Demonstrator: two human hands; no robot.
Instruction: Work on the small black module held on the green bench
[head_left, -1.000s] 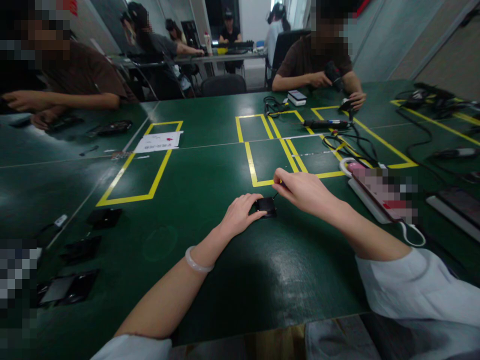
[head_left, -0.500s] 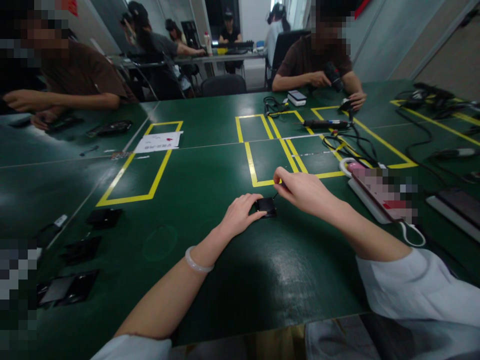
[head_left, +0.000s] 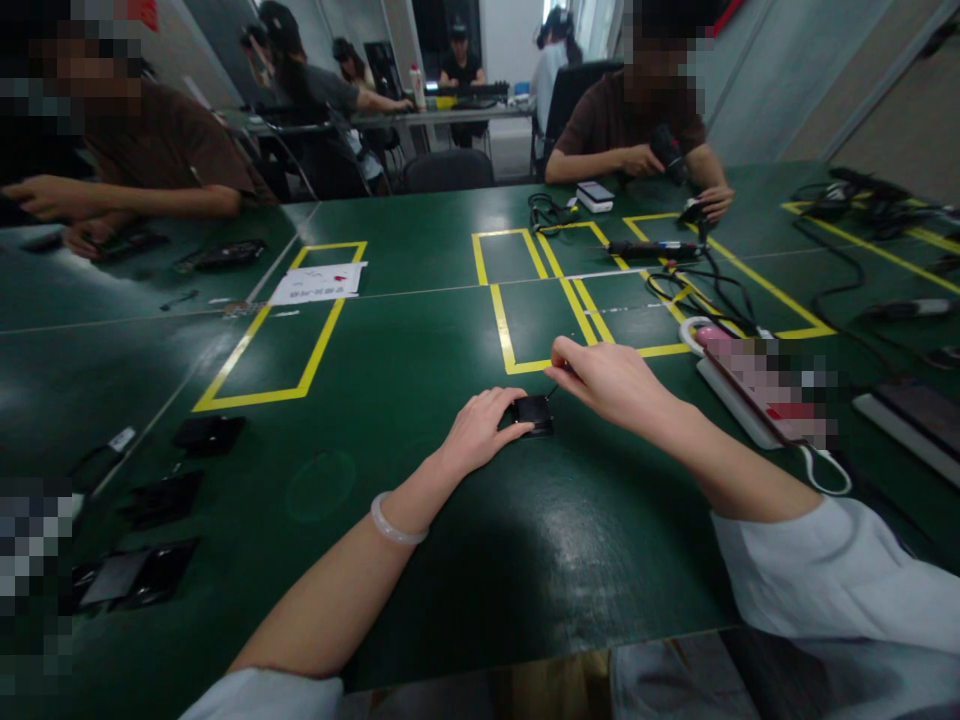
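A small black square part (head_left: 533,412) lies on the green table in front of me. My left hand (head_left: 486,425) grips it from the left, thumb on the near side and fingers on the far side. My right hand (head_left: 600,377) is closed in a pinch on a thin dark tool (head_left: 552,391), whose tip meets the part's upper right corner. Most of that tool is hidden by my fingers, so its kind does not show.
Black parts (head_left: 135,575) lie at the left. Yellow tape outlines (head_left: 251,404) and a paper label (head_left: 319,284) mark the table. At right are a phone (head_left: 765,385), cables and a pen-like electric tool (head_left: 652,248). Across the table a person holds a power drill (head_left: 667,153).
Almost nothing differs. My right hand has shifted very slightly, with its fingers still pinched at the part's corner. My left hand stays in place on the black part.
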